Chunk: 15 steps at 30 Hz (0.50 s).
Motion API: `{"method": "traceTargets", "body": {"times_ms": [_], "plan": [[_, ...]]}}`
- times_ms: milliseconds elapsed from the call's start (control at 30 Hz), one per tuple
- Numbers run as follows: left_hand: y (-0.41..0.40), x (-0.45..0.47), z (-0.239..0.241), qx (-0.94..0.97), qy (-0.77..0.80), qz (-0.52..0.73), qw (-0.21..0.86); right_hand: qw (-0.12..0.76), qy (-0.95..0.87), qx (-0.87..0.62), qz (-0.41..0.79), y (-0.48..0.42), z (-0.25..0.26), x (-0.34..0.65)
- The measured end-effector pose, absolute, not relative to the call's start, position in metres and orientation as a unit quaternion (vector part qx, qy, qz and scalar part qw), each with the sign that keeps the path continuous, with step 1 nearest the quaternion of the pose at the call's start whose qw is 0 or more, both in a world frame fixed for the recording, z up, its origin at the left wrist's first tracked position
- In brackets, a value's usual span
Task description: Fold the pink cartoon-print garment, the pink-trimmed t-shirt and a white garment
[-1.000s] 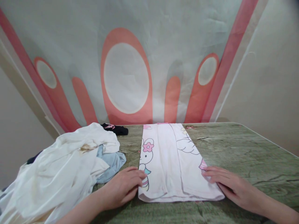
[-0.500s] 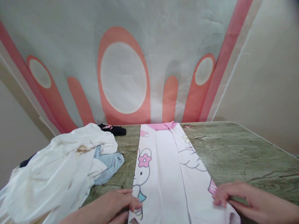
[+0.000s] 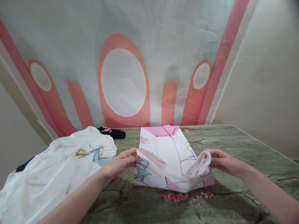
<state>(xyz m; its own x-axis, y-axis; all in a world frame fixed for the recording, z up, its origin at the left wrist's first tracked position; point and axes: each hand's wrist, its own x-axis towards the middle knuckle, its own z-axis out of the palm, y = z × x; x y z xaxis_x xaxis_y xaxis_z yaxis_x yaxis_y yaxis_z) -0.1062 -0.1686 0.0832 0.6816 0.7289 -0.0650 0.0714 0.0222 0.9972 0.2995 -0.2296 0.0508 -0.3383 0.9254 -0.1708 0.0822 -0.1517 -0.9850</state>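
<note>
A white garment with cartoon prints and a pink collar, which looks like a shirt (image 3: pixel 168 149), lies lengthwise on the table with its collar at the far end. Its near end is lifted and bent over toward the collar. My left hand (image 3: pixel 126 160) pinches the left corner of that raised end. At the right corner, my right hand (image 3: pixel 218 158) grips the bunched cloth between thumb and fingers. Between the hands the raised edge sags, and part of the shirt beneath it is hidden.
On the left a heap of white clothes (image 3: pixel 63 168) reaches the table edge, with a light blue cloth (image 3: pixel 104 160) beside it. A black folded item (image 3: pixel 114 133) lies behind. The wooden table (image 3: pixel 245 146) meets a wall with a pink-patterned covering (image 3: pixel 154 62).
Both hands have moved forward from the near edge, bringing the shirt's bottom end up and over toward the collar. Red floral marks on the tabletop now show in front.
</note>
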Motion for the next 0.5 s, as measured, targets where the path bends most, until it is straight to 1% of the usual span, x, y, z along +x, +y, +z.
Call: {"method": "traceTargets", "body": {"times_ms": [100,200,333,500], "plan": [[-0.137,-0.092,0.067,0.591,0.359,0.325,0.645,0.436,-0.496,-0.496,0.564,-0.201,0.037,0.296],[-0.114,-0.081,0.049,0.52,0.401,0.344,0.671,0.478,-0.44,-0.535,0.541,-0.179,0.013,0.294],[-0.103,-0.078,0.029,0.452,0.44,0.357,0.689,0.479,-0.428,-0.556,0.527,-0.171,-0.013,0.295],[-0.106,-0.082,0.02,0.493,0.416,0.367,0.67,0.483,-0.484,-0.559,0.47,-0.177,-0.019,0.292]]}}
